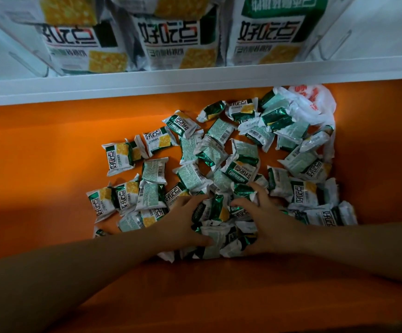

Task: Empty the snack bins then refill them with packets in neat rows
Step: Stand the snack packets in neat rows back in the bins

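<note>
Several small green-and-white snack packets [219, 152] lie in a loose heap on an orange surface [38, 152]. My left hand [178, 222] and my right hand [264, 224] press in from either side on a clump of packets [215, 227] at the near edge of the heap, fingers curled around them. Above, clear bins [24, 58] on a white shelf [147, 85] hold packets [168, 42] of the same kind, standing side by side with their fronts facing me.
A crumpled white plastic bag [315, 104] with red print lies at the back right of the heap. The white shelf edge runs across the view above the orange surface. Bare orange surface extends to the left and toward me.
</note>
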`<state>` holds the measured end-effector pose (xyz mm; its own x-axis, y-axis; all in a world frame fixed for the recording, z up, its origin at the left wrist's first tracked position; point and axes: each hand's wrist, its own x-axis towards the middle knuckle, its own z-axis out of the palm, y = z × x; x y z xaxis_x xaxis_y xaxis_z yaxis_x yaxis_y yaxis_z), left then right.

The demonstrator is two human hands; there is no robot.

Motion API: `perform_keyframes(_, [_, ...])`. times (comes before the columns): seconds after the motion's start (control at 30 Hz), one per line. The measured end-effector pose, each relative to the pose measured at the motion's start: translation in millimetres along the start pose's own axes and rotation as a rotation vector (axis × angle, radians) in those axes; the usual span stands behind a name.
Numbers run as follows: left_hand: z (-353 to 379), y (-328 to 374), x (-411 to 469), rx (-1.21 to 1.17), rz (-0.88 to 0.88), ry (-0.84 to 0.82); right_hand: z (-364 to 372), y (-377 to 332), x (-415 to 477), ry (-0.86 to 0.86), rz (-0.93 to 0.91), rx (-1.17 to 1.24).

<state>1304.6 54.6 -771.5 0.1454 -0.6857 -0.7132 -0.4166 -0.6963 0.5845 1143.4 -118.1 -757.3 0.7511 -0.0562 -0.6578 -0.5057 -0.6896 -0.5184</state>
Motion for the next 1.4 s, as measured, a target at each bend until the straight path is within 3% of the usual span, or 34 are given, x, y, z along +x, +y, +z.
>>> perform_keyframes(0.2, [-0.1,2.9,7.8,-0.078,0.028,0.06,-7.2,1.9,6.5,0.083,-0.013,-0.008])
perform_keyframes(0.4, [4.8,3.8,6.8,-0.059,0.059,-0.026,-3.2,-5.2,7.2,0.01,-0.017,-0.075])
perform_keyframes(0.57, [5.3,2.9,8.2,-0.066,0.081,0.045,-8.5,-3.6,6.7,-0.004,-0.021,-0.062])
perform_keyframes(0.7, [7.6,0.4,7.2,-0.073,0.068,0.026,-10.2,-7.0,2.0,-0.098,-0.017,-0.185])
perform_keyframes(0.83, [12.0,-0.3,7.6,-0.075,0.066,-0.026,-7.2,-5.5,3.9,-0.025,-0.035,-0.124])
perform_keyframes(1.07, [1.6,3.9,9.7,-0.112,0.093,0.07,-15.3,-7.9,3.5,-0.02,0.01,0.007])
perform_keyframes(1.4, [-36.8,37.0,-15.3,-0.147,0.18,0.192,-54.0,-20.8,-19.7,0.171,-0.054,0.04])
